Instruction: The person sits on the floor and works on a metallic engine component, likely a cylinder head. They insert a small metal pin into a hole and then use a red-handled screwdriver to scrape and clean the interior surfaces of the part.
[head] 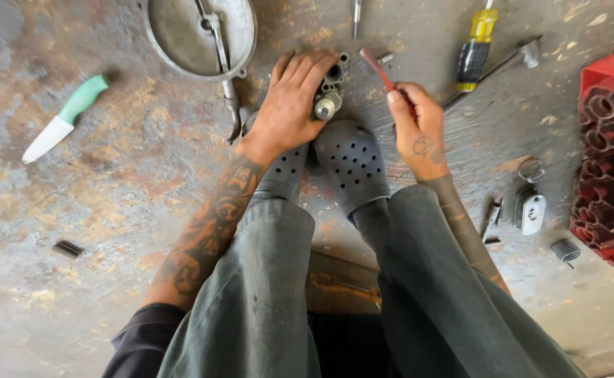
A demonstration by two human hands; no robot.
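I sit over a stained concrete floor with my feet in dark perforated clogs (352,164). My left hand (289,105) lies closed over a small grey metal engine part (329,94) held on the floor just beyond my toes. My right hand (419,129) grips a thin red-handled tool (378,70), whose tip points up and left toward the metal part, a little apart from it.
A round metal cover (198,31) lies at the top. A green-handled knife (65,119) rests at left. A yellow-and-black screwdriver (476,49) and a metal rod (492,70) lie upper right. A red crate (611,161), a spring (566,250) and small metal pieces (529,210) sit at right.
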